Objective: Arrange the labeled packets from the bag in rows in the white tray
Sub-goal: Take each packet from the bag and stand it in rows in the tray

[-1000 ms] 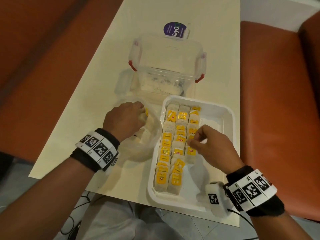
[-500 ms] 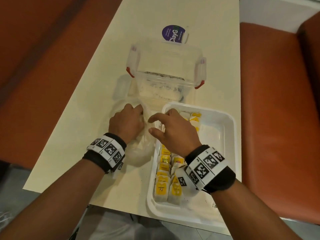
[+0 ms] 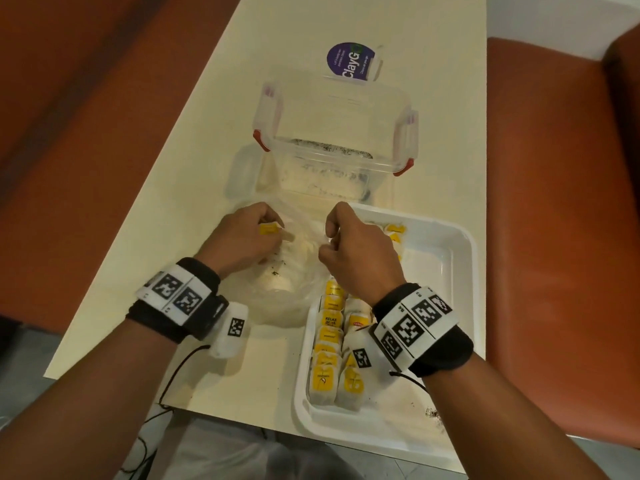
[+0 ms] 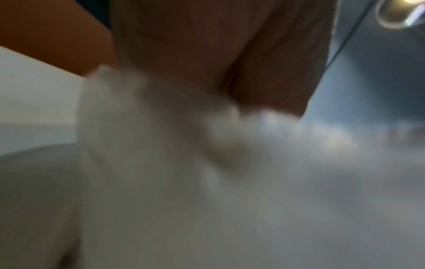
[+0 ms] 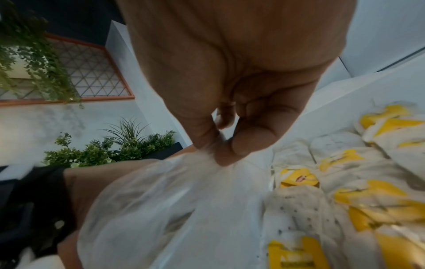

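Lining the white tray's (image 3: 460,306) left side, rows of yellow-labeled tea bags (image 3: 329,341) lie nearest. Beyond, the right hand (image 3: 360,251) pinches the clear plastic bag's (image 3: 298,271) edge between thumb and forefinger; the left hand (image 3: 239,244), fingers curled, holds a yellow-labeled packet (image 3: 270,229) inside the bag. A clear lidded container (image 3: 332,133) stands farthest.

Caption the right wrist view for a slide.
Right hand pinches the clear bag beside yellow-labeled packets in the white tray.
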Available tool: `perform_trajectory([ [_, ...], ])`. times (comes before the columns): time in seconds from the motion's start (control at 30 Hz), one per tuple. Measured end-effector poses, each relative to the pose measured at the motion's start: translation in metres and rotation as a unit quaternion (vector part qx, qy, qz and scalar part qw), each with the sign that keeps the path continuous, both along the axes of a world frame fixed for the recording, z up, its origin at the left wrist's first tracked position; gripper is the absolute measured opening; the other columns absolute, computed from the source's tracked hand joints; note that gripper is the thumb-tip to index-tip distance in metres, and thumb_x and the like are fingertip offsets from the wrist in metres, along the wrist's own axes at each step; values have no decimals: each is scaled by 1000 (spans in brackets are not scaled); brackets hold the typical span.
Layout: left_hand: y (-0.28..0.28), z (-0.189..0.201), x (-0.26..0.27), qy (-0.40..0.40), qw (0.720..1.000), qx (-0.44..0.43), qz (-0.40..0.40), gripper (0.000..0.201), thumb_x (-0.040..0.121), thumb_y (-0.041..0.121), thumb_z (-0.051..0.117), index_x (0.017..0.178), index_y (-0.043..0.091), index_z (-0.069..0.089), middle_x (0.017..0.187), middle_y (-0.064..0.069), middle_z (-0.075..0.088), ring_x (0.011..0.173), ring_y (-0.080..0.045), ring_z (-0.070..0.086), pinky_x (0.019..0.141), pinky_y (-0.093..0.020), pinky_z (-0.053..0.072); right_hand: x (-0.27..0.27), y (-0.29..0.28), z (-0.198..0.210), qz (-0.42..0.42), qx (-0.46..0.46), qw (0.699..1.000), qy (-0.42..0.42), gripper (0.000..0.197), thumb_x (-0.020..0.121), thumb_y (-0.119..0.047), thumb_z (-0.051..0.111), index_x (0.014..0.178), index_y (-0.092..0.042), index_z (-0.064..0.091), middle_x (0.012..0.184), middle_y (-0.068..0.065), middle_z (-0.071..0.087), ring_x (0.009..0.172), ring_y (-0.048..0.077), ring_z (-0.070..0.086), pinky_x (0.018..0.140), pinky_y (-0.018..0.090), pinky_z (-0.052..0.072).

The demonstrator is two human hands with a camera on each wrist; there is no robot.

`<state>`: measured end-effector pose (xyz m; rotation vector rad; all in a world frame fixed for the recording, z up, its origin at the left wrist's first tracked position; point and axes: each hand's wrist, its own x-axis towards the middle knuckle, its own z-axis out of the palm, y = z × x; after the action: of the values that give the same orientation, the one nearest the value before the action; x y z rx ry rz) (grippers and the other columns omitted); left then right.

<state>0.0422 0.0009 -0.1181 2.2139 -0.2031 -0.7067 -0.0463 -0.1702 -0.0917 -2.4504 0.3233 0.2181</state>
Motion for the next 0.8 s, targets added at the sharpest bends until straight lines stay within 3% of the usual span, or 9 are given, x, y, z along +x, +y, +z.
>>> perform_trajectory([
  [0.17, 17, 21, 2, 111, 986, -120, 35, 12, 93, 14, 62, 100, 23, 67, 106, 0, 66, 90, -19, 70, 66, -30, 57, -4, 1, -3, -3, 4, 1000, -8, 21, 83, -14, 59, 92, -22, 41, 71, 3, 61, 67, 28, 56, 61, 40, 44],
  [0.3, 26, 34, 5, 166, 965, -194, 53, 22, 97, 8, 53, 91, 21, 69, 96, -3, 69, 86, -19, 68, 63, -28, 55, -6, 4, -2, 2, -7, 1000, -15, 20, 83, -12, 58, 90, -21, 41, 68, 1, 57, 63, 26, 53, 57, 36, 39],
  [0.4, 31, 38, 6, 192, 953, -226, 67, 32, 95, 1, 46, 80, 21, 66, 97, -5, 69, 82, -19, 66, 60, -27, 54, -8, 7, 0, 14, -13, 1000, -23, 20, 83, -13, 58, 91, -21, 42, 70, 2, 59, 63, 25, 53, 57, 36, 39],
  [0.57, 43, 40, 8, 206, 941, -253, 94, 24, 93, 2, 51, 79, 20, 60, 103, -8, 67, 77, -14, 66, 60, -25, 55, -12, 9, 0, 8, -11, 999, -33, 19, 83, -13, 58, 89, -20, 42, 70, 2, 59, 63, 25, 52, 58, 37, 42],
  [0.67, 47, 36, 4, 209, 952, -215, 63, 9, 91, 13, 65, 85, 17, 61, 99, -8, 69, 78, -14, 66, 63, -26, 57, -12, 10, -2, -3, -13, 1000, -27, 19, 85, -14, 59, 89, -21, 41, 70, -5, 52, 62, 21, 48, 55, 34, 36],
  [0.73, 46, 28, -4, 184, 974, -134, 14, 13, 85, 16, 75, 89, 13, 62, 92, -7, 70, 77, -15, 68, 65, -26, 57, -13, 11, -2, -13, -9, 1000, -21, 19, 85, -16, 59, 89, -22, 42, 73, -7, 51, 65, 19, 47, 55, 32, 32],
  [0.8, 44, 23, -10, 159, 983, -95, 0, 19, 82, 17, 78, 92, 11, 63, 87, -7, 70, 76, -15, 69, 65, -27, 58, -14, 11, -1, -16, -5, 1000, -18, 19, 86, -20, 61, 90, -23, 43, 80, -5, 54, 70, 19, 51, 58, 33, 36],
])
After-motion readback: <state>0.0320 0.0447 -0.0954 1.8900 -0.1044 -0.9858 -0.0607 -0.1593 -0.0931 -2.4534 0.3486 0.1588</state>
